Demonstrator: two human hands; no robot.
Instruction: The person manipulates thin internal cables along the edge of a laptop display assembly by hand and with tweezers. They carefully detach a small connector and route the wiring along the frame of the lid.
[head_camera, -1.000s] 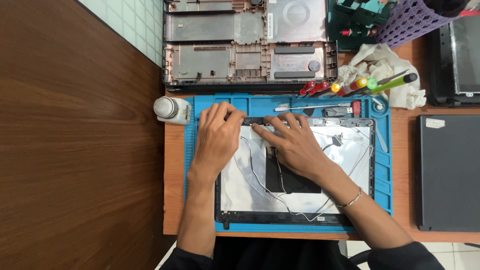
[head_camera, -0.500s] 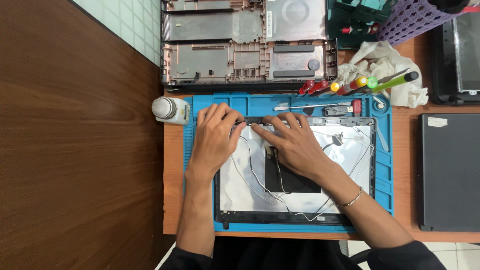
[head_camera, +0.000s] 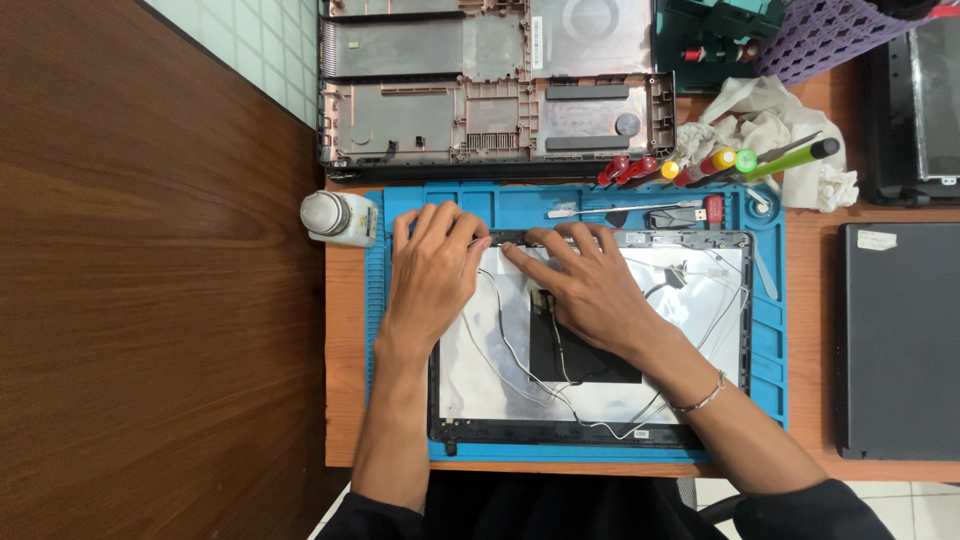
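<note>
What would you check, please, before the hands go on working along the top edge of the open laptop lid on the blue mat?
1. Left hand rests flat on the lid's upper left corner: ok.
2. Right hand is on the laptop lid, fingertips at the top edge: ok.
3. Thin wires lie loose across the lid, passing under the right hand: not ok.
4. Lid sits wholly on the blue mat: ok.
5. Screwdrivers lie above the mat, beside the cloth: ok.
6. Small white bottle lies on its side; whether it is capped: cannot tell.
</note>
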